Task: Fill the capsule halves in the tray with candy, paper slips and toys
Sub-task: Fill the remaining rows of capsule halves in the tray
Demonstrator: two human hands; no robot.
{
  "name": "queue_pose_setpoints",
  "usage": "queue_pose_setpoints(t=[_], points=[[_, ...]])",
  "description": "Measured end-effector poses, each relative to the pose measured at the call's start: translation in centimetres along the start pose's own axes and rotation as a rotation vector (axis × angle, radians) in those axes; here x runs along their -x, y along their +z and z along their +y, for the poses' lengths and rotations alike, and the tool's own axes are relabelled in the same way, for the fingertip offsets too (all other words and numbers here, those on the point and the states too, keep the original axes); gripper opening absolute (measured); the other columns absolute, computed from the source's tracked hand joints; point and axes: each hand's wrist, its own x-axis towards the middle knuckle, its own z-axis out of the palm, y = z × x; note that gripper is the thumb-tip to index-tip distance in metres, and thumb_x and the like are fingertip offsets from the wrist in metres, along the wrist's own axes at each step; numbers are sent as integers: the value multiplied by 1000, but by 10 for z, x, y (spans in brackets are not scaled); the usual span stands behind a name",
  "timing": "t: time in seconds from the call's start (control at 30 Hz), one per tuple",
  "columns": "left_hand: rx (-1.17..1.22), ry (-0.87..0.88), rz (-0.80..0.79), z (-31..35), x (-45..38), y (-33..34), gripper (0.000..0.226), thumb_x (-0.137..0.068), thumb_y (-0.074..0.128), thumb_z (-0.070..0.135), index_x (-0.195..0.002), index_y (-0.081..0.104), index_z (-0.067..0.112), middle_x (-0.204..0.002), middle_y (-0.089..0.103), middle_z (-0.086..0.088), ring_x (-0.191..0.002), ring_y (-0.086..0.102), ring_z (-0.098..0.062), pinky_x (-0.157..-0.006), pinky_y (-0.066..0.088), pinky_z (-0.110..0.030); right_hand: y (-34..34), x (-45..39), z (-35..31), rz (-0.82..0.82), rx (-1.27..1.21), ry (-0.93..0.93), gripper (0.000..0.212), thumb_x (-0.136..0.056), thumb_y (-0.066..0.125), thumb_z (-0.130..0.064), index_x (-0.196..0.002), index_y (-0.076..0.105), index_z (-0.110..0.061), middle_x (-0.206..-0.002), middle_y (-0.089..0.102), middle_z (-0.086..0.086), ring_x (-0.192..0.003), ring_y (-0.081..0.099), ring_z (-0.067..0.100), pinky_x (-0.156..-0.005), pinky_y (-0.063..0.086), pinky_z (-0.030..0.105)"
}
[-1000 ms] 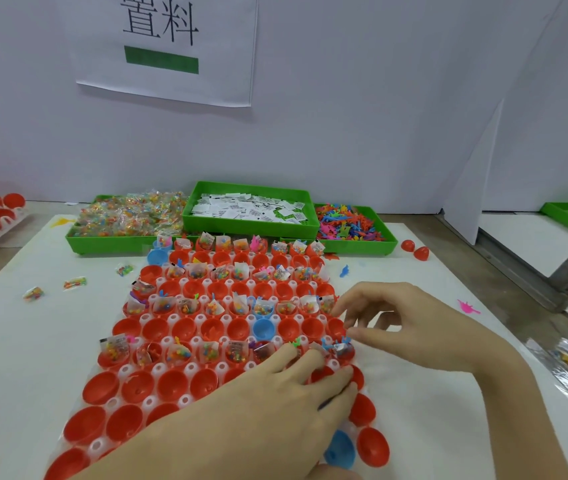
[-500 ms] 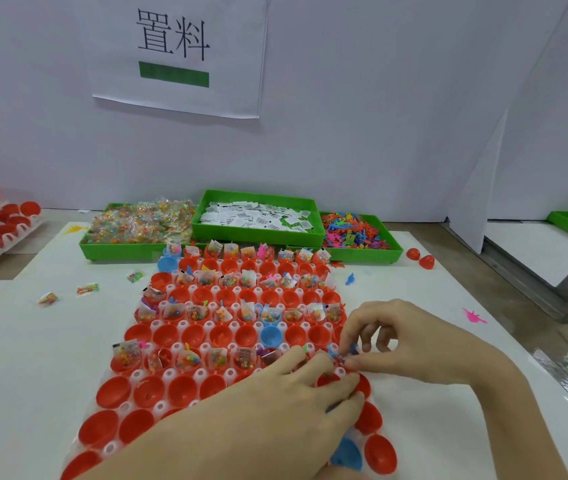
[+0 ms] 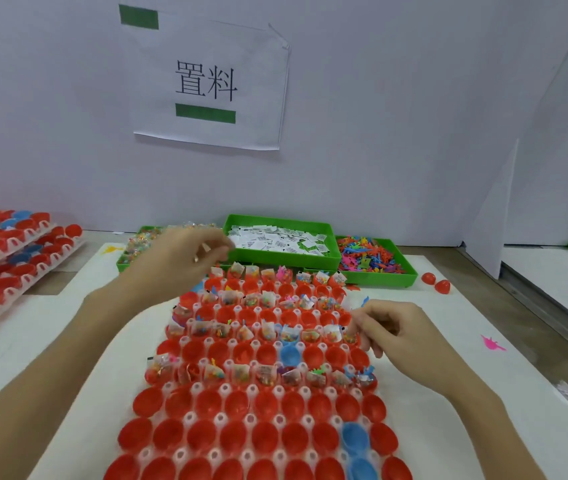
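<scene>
My left hand point(image 3: 185, 258) hovers over the candy bin point(image 3: 137, 252), fingers curled; any hold unclear. Right hand point(image 3: 393, 332), loosely curled and seemingly empty, sits beside the tray point(image 3: 185, 417).

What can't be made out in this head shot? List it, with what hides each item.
- Left hand: motion blur; whether its grip holds anything cannot be told.
- Candy bin: mostly covered by that hand.
- Right hand: fingers curled and blurred; any content unclear.
- Capsule tray: front row cut by the bottom edge.
- Paper slips: print too small to read.
</scene>
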Motion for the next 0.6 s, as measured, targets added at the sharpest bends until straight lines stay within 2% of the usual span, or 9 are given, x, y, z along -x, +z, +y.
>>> queue_pose_setpoints(t=[0.07,0.1,0.17,0.27,0.37,0.5,0.6], points=[[-64,-159,130,-46,-7,1,17,-98,64,12,-112,73,12,-96,75,3,-74,62,-11,-70,45,-24,5,-1,-1,-1,-1,-4,32,-104,57,-26,-76,73,-26,-61,65,4,-53,57,8,-57,49,20],[-127,-220,122,-66,-8,2,18,-98,64,12,-115,72,9,-106,75,-7,-84,63,-21,-76,47,-32,6,-1,-1,0,-2,-6,31,-104,57,-28,-77,73,-26,-61,65,5,-52,57,8,-57,49,20],[-222,-233,12,-91,-4,4,24,-100,64,17,-120,71,6,-118,71,-12,-105,62,-30,-90,45,-38,8,-2,-2,0,-12,-11,30,-102,57,-31,-77,72,-26,-60,64,6,-51,56,8,-56,48,19],[-287,-137,-119,-107,1,10,25,-98,66,19,-121,73,10,-121,69,-6,-115,58,-26,-96,42,-33,9,-3,-1,11,-16,-18,22,-100,61,-30,-81,71,-27,-61,65,6,-52,56,8,-56,49,20],[-296,-93,-163,-110,-6,5,23,-92,72,8,-115,75,10,-111,67,-4,-101,59,-22,-84,42,-26,11,-3,2,46,-21,-19,6,-97,68,-27,-92,65,-24,-62,66,7,-52,57,9,-57,49,18],[-323,-94,-227,-107,-15,1,28,-89,72,0,-113,76,14,-95,62,2,-79,53,-12,-62,35,-12,11,-3,4,50,-8,-18,10,-97,67,-21,-93,58,-21,-62,66,9,-52,57,8,-57,47,16],[-325,-98,-262,-106,-19,-3,31,-90,68,-2,-115,76,15,-94,61,4,-78,53,-11,-62,37,-9,11,-3,4,42,17,-22,12,-97,69,-17,-91,60,-22,-62,66,6,-51,57,7,-57,47,16]])
